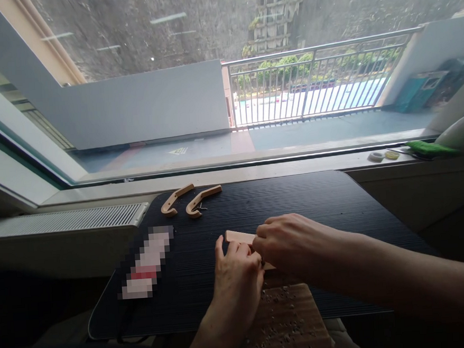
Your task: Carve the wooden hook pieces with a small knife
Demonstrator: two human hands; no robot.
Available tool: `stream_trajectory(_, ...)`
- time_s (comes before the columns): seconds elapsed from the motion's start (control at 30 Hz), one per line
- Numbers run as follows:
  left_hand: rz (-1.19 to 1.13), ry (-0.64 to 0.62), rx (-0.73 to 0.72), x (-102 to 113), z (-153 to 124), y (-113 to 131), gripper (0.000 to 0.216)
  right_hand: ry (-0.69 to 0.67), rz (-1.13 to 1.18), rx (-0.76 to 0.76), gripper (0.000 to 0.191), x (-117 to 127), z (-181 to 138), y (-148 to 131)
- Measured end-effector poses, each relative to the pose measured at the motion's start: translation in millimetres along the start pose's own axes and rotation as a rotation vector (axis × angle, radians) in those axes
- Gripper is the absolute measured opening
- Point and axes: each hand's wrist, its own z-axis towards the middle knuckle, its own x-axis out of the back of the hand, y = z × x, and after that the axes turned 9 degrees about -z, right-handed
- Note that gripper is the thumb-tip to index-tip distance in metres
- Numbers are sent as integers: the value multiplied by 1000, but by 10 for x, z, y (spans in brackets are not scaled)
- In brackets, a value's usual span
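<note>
A pale wooden piece with a flat, bar-like end sticks out between my hands above the black table. My left hand is closed on its near side, with the index finger raised at its left end. From the right, my right hand comes down as a fist against the piece, meeting the left fingertips. What the right fingers grip is hidden. Just below my hands lies a piece of corrugated cardboard, scattered with small specks or bits. Two curved wooden hooks lie side by side farther back, with small screws by the right one.
The black table has rounded corners and stands against a window sill. A blurred-out pale and red object lies at its left. Tape rolls and a green item rest on the sill. A radiator is at left.
</note>
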Motion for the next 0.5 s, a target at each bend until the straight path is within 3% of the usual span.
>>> stream_trajectory(0.23, -7, 7, 4, 6, -10, 1, 17, -8, -71, -23, 11, -53, 30, 15)
stream_trajectory(0.5, -19, -19, 45, 100, -41, 51, 19, -62, -50, -152, 12, 113, 16, 5)
